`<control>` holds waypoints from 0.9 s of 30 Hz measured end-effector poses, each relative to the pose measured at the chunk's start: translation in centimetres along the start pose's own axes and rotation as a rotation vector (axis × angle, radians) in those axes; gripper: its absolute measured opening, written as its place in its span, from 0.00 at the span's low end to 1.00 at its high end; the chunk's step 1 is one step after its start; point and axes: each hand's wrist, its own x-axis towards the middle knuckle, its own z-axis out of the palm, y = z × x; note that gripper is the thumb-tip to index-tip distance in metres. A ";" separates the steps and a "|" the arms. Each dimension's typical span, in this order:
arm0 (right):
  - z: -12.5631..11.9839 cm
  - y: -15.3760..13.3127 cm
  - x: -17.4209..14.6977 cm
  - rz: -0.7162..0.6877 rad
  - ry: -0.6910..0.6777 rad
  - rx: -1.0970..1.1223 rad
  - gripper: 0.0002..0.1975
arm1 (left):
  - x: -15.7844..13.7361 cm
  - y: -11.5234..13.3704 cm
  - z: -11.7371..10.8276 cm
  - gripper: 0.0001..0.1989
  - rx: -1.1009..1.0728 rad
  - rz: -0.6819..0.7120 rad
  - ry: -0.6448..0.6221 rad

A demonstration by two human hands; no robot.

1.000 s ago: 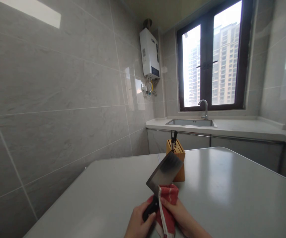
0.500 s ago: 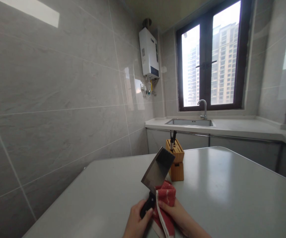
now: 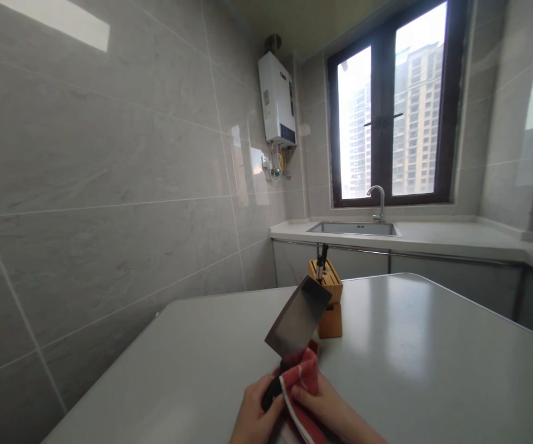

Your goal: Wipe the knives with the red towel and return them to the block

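Got white-edged red on the cloth, straight-up black on the cleaver handle, woody tan on the knife block.

Daylight is coming in through the window; panes are glaring near-white, buildings outside paling into haze. Room itself is sitting dimmer, grey, softly lit. Tabletop is throwing back a broad, milky reflection right of centre. Glossy left wall is carrying a hard bright patch at upper left, smaller glints near the corner. Cleaver blade is shading from dark at its upper end to paler grey below. Wide lens is stretching the outer edges; cloth texture is looking slightly soft
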 end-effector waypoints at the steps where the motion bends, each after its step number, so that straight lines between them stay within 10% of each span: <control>1: 0.1 -0.1 0.0 0.001 0.007 -0.004 0.31 | 0.1 0.3 -0.1 0.16 -0.015 0.030 -0.025; 27: 0.2 -2.1 -0.6 0.141 0.157 0.344 0.14 | 0.6 2.6 -0.4 0.20 -0.016 0.091 -0.269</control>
